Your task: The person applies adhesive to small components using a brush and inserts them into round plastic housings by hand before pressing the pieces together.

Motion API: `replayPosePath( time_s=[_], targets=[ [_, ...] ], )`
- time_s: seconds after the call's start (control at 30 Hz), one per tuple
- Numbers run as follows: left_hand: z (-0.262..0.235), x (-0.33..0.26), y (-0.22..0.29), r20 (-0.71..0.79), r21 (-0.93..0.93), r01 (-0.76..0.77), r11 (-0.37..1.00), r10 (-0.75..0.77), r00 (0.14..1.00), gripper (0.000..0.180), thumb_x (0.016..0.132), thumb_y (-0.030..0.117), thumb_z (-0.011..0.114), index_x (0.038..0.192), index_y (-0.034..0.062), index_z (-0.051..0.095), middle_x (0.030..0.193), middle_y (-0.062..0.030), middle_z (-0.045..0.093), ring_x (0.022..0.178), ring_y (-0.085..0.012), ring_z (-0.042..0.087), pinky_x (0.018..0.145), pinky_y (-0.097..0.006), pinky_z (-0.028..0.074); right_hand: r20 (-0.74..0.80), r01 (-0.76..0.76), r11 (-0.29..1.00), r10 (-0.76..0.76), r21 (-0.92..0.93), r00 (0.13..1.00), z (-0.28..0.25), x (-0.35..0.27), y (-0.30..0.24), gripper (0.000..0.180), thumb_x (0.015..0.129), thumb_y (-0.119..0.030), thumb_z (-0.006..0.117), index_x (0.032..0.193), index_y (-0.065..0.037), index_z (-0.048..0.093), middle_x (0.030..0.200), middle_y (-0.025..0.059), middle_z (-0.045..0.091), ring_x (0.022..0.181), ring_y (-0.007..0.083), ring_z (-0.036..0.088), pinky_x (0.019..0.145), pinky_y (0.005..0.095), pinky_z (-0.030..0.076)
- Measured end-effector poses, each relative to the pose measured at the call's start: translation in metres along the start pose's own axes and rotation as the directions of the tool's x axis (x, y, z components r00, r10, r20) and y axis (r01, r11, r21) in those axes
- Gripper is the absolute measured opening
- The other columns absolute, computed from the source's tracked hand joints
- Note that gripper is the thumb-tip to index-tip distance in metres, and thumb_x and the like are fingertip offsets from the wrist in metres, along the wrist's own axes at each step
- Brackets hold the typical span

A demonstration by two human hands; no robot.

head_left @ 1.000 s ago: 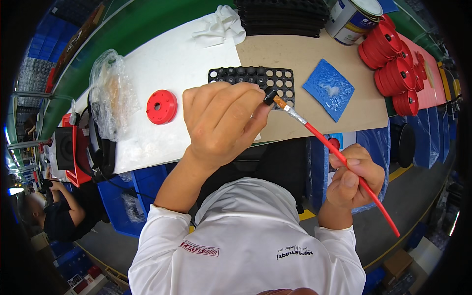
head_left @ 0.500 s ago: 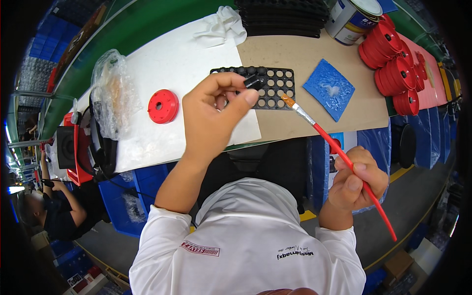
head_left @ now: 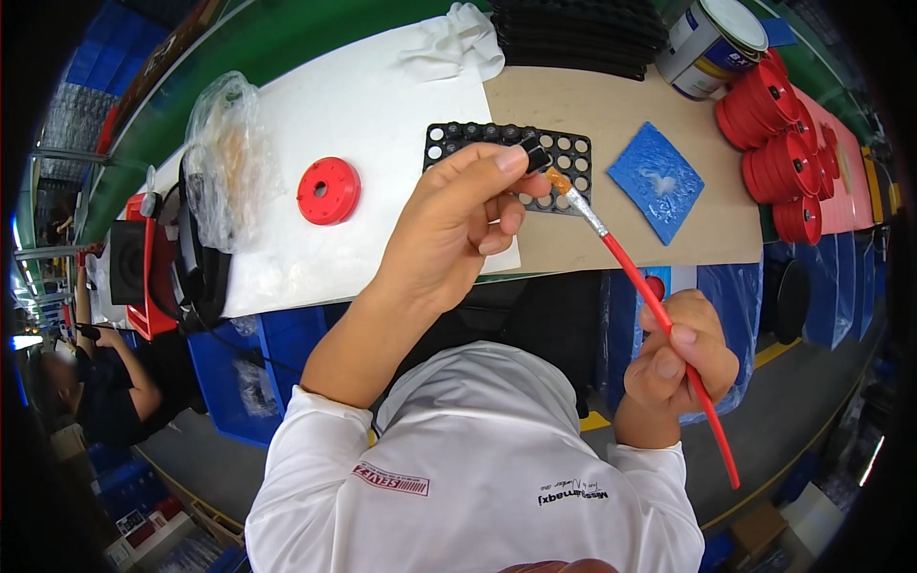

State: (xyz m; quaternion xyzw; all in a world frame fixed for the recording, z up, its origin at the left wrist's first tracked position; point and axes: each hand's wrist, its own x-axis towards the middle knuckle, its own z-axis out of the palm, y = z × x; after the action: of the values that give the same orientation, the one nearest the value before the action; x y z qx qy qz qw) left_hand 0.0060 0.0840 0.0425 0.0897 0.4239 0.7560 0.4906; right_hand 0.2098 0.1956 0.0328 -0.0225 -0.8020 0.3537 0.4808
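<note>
Between thumb and fingertips, my left hand (head_left: 460, 210) pinches a small black cylindrical part (head_left: 535, 154). My right hand (head_left: 686, 358) is closed around a red-handled paintbrush (head_left: 638, 280). The brush's brown bristles are at the black part's lower right side; whether they touch it I cannot tell. Beneath both lies a black tray (head_left: 449, 133) with rows of round holes, partly covered by my left hand. Right of the tray is a blue square pad (head_left: 659, 181) with a wet, whitish patch in its middle.
On the white sheet at left sit a red round disc (head_left: 329, 190) and a clear plastic bag (head_left: 222, 162). A white cloth (head_left: 453, 43), stacked black trays (head_left: 581, 36) and a metal can (head_left: 709, 46) line the back. Red spool-shaped parts (head_left: 781, 172) are piled at right.
My left hand has turned and moved right with the black part. The brush tip has risen slightly and now meets or nearly meets the part. The whole view has shifted a little.
</note>
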Motion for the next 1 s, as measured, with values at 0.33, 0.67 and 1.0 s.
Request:
replayPosePath(
  time_s=[0.33, 0.67, 1.0],
  targets=[
    [-0.0019, 0.0024, -0.0055, 0.006, 0.054, -0.017, 0.998, 0.016, 1.0, 0.026, 0.093, 0.03, 0.063, 0.094, 0.0042, 0.061, 0.089, -0.0094, 0.066, 0.065, -0.0072, 0.054, 0.046, -0.017, 0.035, -0.012, -0.01, 1.0, 0.01, -0.022, 1.0, 0.0066, 0.0013, 0.0027, 0.016, 0.095, -0.019, 0.06, 0.107, -0.01, 0.053, 0.084, 0.0128, 0.068, 0.063, 0.024, 0.063, 0.056, 0.0332, 0.047],
    [-0.0035, 0.0031, -0.0064, -0.002, 0.067, -0.047, 0.997, 0.048, 0.999, 0.025, 0.093, 0.029, 0.063, 0.094, 0.004, 0.062, 0.089, -0.0103, 0.067, 0.064, -0.0063, 0.052, 0.047, -0.017, 0.034, 0.012, -0.027, 0.997, 0.028, -0.077, 1.0, 0.0074, 0.0043, 0.0019, 0.016, 0.094, -0.018, 0.061, 0.105, -0.009, 0.054, 0.082, 0.0125, 0.068, 0.061, 0.0235, 0.063, 0.055, 0.0324, 0.047],
    [-0.0016, 0.0036, -0.0062, -0.005, 0.095, -0.082, 0.992, 0.083, 0.997, 0.026, 0.094, 0.029, 0.062, 0.096, 0.003, 0.061, 0.089, -0.0092, 0.066, 0.065, -0.005, 0.05, 0.047, -0.017, 0.033, -0.003, -0.009, 0.999, 0.008, -0.054, 1.0, 0.0039, 0.0031, 0.0002, 0.016, 0.095, -0.02, 0.062, 0.106, -0.011, 0.054, 0.084, 0.0132, 0.069, 0.062, 0.0241, 0.063, 0.055, 0.0332, 0.047]
  ],
)
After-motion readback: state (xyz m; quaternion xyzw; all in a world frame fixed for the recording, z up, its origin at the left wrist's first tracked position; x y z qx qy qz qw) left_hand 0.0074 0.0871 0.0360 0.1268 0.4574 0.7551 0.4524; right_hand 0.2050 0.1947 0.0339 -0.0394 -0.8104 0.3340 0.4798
